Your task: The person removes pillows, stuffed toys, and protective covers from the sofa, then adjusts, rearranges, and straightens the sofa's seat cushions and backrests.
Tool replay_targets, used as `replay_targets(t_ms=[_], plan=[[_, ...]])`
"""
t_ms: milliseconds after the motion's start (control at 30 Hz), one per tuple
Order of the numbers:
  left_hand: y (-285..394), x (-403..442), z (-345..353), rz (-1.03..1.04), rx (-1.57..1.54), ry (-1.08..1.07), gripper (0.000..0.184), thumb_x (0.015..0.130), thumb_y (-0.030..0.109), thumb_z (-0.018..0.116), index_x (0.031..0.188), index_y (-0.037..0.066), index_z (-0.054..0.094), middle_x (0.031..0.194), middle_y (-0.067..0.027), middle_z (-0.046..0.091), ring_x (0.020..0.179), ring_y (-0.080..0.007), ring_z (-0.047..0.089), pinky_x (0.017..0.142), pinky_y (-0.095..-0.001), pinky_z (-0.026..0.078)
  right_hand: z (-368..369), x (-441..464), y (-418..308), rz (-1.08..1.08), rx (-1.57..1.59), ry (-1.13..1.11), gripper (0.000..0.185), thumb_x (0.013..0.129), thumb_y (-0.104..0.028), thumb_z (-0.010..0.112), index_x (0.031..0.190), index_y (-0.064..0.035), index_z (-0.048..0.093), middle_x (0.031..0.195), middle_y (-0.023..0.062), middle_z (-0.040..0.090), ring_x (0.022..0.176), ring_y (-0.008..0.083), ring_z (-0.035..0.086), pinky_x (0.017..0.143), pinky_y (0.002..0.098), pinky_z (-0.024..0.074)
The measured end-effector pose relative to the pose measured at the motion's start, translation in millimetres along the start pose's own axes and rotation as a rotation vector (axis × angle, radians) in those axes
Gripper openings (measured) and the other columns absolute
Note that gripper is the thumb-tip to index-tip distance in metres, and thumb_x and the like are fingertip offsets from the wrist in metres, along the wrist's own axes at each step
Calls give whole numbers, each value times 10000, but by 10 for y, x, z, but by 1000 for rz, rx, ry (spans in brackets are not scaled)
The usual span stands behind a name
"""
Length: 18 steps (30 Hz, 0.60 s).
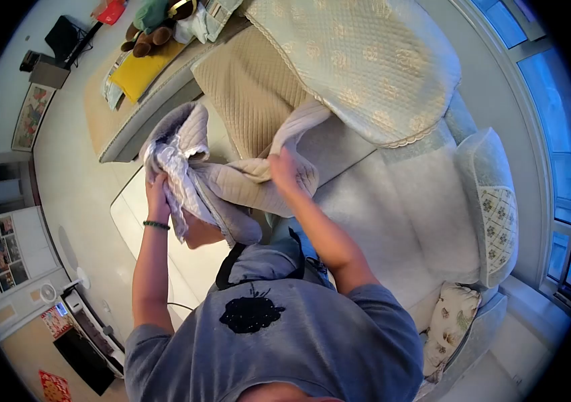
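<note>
A beige quilted sofa cover with white lace trim hangs bunched and twisted between my hands. My left hand, with a dark beaded bracelet at the wrist, is closed on its lace-edged end. Further right, my right hand grips the twisted middle of the cover; its fingers are partly hidden and a little blurred. From there a strip of the cloth runs up towards the sofa. Just beyond my hands, a tan quilted cover lies over part of the sofa.
A pale floral quilted cover drapes over the sofa at the back right. At the left, a bench-like seat carries a yellow cushion and soft toys. A patterned cushion rests at the lower right.
</note>
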<state>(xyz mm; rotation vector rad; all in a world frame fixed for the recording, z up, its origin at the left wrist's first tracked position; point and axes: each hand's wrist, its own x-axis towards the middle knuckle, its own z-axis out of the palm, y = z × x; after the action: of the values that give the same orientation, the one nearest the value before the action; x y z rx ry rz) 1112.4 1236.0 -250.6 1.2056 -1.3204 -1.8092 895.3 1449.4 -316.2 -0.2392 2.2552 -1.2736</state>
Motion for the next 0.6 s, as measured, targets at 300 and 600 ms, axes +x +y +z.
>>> replay_targets(t_ms=[300, 600], plan=[[412, 739, 1864, -396, 291, -730, 403, 889, 253, 407, 1170, -28, 478, 1138, -102, 531, 1042, -166, 485, 929, -265, 352, 109, -211, -917, -424, -42, -365, 203, 744, -172, 512, 868, -14, 483, 720, 229, 571, 695, 410, 549, 637, 506, 419], [-163, 1241, 1909, -83, 1108, -1057, 627, 694, 349, 638, 1148, -47, 462, 1139, -160, 517, 1021, -235, 523, 874, -285, 399, 141, 76, -1112, -538, -204, -476, 179, 733, -191, 529, 779, -19, 509, 733, 220, 573, 687, 375, 566, 623, 479, 442]])
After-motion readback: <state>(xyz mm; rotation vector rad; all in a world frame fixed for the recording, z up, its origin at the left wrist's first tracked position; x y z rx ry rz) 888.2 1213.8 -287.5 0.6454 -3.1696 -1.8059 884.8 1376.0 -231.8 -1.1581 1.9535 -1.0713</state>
